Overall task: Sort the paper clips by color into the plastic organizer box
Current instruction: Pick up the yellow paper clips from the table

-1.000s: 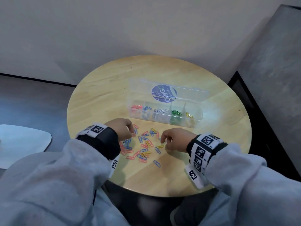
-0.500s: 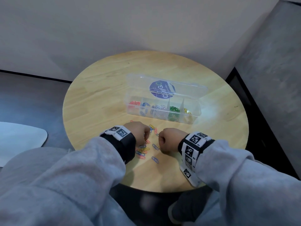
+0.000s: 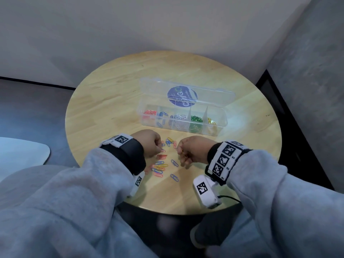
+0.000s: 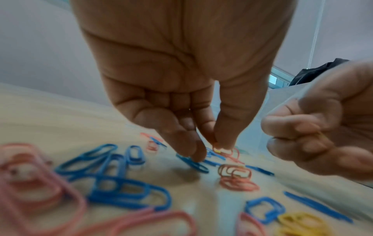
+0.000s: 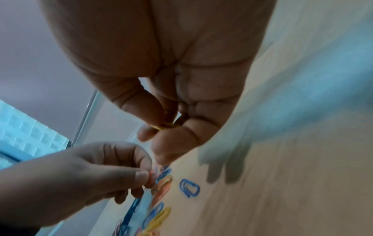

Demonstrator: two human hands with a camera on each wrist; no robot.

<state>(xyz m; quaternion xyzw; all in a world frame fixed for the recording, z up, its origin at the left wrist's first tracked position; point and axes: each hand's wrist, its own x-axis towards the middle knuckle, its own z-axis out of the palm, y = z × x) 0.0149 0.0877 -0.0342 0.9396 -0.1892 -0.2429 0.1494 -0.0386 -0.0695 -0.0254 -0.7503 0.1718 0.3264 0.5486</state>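
Paper clips lie loose on worktop between both grips: right hand pinches a yellow clip, left hand pinches a pink clip, organizer box straight ahead.

Round wooden table is sitting in a corner, pale wall behind, white chair seat poking in left.
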